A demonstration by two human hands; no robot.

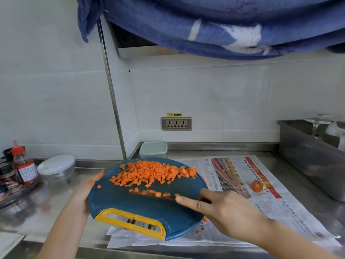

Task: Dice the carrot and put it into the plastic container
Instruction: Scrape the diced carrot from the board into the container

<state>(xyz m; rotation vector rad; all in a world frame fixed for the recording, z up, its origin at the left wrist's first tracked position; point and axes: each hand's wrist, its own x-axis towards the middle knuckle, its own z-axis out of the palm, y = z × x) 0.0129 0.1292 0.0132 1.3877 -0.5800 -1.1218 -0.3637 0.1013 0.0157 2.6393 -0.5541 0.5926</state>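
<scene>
Orange carrot dice (149, 172) on blue board (130, 203). Left hand (86, 186) grips its 9 o'clock rim; right hand (229, 212) curls round blurred knife (205, 200), forefinger straight. Plastic container (153, 149) at 12 o'clock.

Probably a kitchen: steel counter (233, 153), sauce bottle (25, 166).

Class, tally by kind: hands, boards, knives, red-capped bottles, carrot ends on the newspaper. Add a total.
Hands: 2 (left hand, right hand)
Board: 1
Knife: 1
Red-capped bottle: 1
Carrot end: 1
Total: 6
</scene>
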